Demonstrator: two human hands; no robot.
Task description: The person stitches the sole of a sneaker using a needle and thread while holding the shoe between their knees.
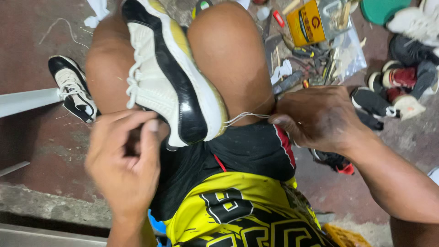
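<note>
The sneaker (173,77) between the knees is white, with a glossy black band along its side, a yellowed sole edge and white laces. The thread (244,116) at its sole is white. The second sneaker (73,89) on the floor (27,151) is black and white with white laces. The shorts (242,201) are black above and bright yellow below, with black figures outlined in white and a thin red stripe. The box (307,23) is yellow-orange with red print. The floor is dull reddish brown.

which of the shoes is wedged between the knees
The white, black and yellow sneaker, with thread running to the right hand. The other shoes all lie on the floor.
</note>
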